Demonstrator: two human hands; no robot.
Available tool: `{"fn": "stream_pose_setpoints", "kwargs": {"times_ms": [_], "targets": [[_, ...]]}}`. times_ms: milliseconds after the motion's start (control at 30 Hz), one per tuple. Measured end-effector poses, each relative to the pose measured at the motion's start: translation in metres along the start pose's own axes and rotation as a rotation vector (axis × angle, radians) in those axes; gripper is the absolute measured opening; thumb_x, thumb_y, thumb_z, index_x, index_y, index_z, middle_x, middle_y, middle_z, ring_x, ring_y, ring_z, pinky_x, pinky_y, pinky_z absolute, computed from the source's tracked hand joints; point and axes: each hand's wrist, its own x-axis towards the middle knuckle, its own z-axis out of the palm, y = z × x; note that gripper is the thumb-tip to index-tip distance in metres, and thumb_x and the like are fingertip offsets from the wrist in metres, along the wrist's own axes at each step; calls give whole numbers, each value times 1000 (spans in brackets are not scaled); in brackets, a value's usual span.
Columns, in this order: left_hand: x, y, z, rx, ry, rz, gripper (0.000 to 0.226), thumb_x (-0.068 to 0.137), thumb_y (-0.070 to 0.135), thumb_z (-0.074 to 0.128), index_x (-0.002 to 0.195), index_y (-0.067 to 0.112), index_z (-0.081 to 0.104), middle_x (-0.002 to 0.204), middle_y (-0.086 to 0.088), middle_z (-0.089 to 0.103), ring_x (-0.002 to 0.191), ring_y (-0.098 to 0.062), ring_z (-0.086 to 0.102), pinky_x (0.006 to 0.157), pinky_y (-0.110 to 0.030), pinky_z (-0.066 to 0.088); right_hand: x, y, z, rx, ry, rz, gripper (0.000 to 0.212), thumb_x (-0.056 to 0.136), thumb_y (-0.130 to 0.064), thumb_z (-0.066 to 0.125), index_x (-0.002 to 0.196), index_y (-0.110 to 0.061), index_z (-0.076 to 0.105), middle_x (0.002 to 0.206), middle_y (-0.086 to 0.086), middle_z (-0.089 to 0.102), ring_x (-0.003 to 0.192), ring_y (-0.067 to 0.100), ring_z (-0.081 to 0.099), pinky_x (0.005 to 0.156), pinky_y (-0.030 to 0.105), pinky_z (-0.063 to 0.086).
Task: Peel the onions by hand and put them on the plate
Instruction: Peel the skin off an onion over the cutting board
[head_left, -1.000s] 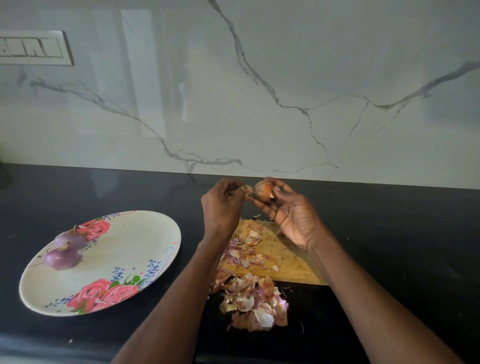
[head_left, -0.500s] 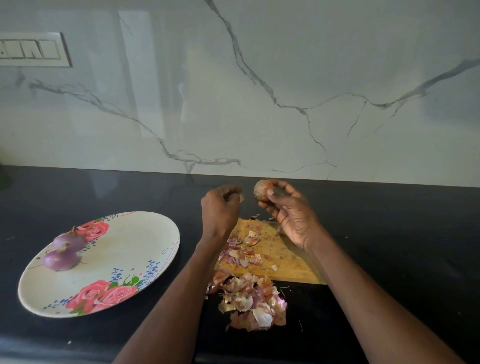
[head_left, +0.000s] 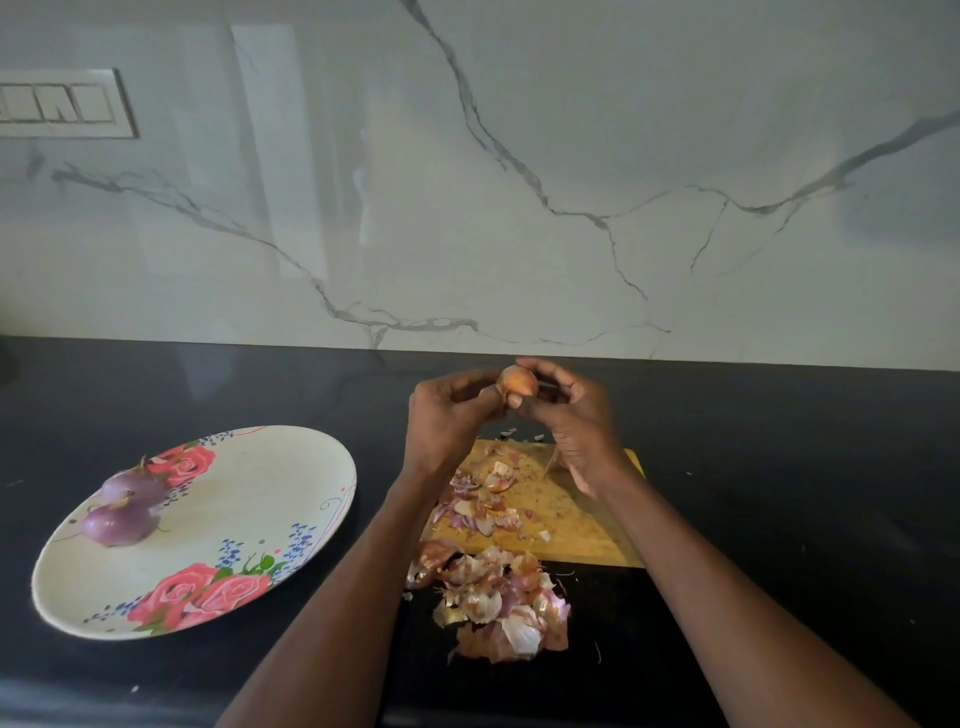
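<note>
While half a second ago the hands were apart, with the left hand (head_left: 452, 415) pulled clear and the onion (head_left: 517, 381) in the right alone, both are now back on it. Right hand (head_left: 574, 415) grip: fingers curled round the onion from the right, holding it up above the far edge of the cutting board (head_left: 571, 514). Left hand grip: fingertips closed on the onion's left side, thumb tip under it; looks like a pinch on skin, though I can't tell which layer. Onion shows orange-brown, so dry skin is likely still on.

Read: one strip just came off, the left hand re-engaged for the next pull. Peeling is mid-way on this one.

Outward: loose skins (head_left: 485, 501) on the board, bigger peel pile (head_left: 498, 605) on the black counter (head_left: 779, 493) just in front of it. Floral plate (head_left: 249, 499) to the left, well apart from the hands, holds two peeled purple onions (head_left: 124, 512) touching each other near its far-left rim. This makes the third.
</note>
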Motion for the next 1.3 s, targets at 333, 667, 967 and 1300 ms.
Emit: {"fn": "stream_pose_setpoints", "kwargs": {"times_ms": [333,667,967,1300], "targets": [[0,-4,-1,81,52,51,17,91,1,67,101,10,77,87,-4,78,80,-25,75,78,-38,63,0,0,0,-32,-26,-28,45,77,-1,83,110,-30,75,112,2,75,105,14,69,82,22,55],[-1,-2,-1,33,-5,2,16,87,8,75,102,13,78,92,-7,79,86,-24,76,81,-40,61,2,4,-4,-95,-46,-69,49,78,1,82,115,-29,72,117,2,73,110,15,67,87,26,57],[-6,-1,1,217,39,104,13,90,6,71,99,10,79,87,1,78,80,-13,75,77,-35,63,2,10,-3,-183,-39,-113,44,78,-4,84,114,-27,73,123,6,67,113,16,64,93,36,57],[-3,-2,1,222,152,83,12,89,3,71,98,8,78,82,-1,77,75,-16,74,73,-34,63,2,7,0,-65,-24,24,35,91,-1,69,118,-22,68,120,1,70,108,15,67,81,23,55]]}}
